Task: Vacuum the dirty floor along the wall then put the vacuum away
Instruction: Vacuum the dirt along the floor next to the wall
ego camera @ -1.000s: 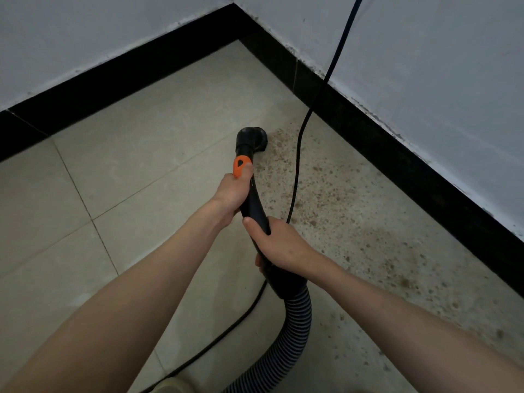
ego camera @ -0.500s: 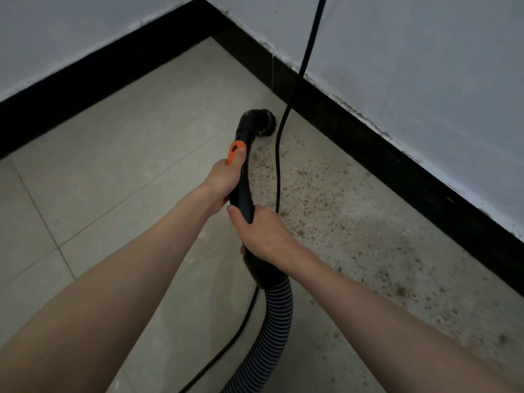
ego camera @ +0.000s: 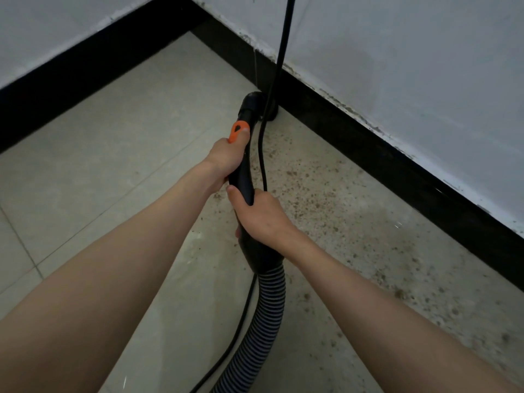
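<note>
I hold a black vacuum handle with an orange slider near its top. My left hand grips the upper part, thumb on the orange piece. My right hand grips the handle lower down, just above the ribbed hose. The black nozzle touches the floor against the black skirting of the right wall. Brown dirt specks cover the tiles along that wall.
A black power cord hangs from above, crosses in front of the nozzle and runs down along the hose. Two white walls meet in a corner ahead. Pale floor tiles spread out to the left.
The nozzle has slid forward and to the right across the dirty strip until it reaches the skirting. Both hands kept their grip and moved with it.
</note>
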### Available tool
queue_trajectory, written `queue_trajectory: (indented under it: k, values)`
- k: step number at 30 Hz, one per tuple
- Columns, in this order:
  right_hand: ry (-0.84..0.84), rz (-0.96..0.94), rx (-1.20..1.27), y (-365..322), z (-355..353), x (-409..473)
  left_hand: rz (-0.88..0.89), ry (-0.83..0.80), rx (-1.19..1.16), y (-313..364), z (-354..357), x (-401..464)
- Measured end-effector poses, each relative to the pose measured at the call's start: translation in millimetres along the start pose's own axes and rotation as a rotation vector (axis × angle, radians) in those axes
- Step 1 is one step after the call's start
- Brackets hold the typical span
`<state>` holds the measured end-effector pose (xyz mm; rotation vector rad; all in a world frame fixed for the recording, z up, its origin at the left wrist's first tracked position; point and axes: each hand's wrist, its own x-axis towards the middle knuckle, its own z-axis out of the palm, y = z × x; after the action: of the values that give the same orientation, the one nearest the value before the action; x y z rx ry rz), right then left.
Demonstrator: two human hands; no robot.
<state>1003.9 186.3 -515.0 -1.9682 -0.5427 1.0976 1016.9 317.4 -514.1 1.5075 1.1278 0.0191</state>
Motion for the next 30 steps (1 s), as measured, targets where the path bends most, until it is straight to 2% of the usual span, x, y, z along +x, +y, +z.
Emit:
queue_trajectory:
  k: [6,16,24,30]
  values:
    - [0.036,0.027,-0.048,8.8,-4.6,-14.4,0.020,-0.024,0.029,-1.4,16.6,-13.9]
    - [0.038,0.066,0.021,8.0,-14.4,-39.4,0.027,-0.051,0.027,0.2,28.2,-34.0]
    - [-0.094,0.121,0.634,23.4,-33.5,-57.3,0.092,-0.258,-0.144,5.3,50.9,-59.2]
    - [-0.006,0.142,1.002,20.2,-38.6,-66.2,0.100,-0.354,-0.132,7.8,60.0,-75.3]
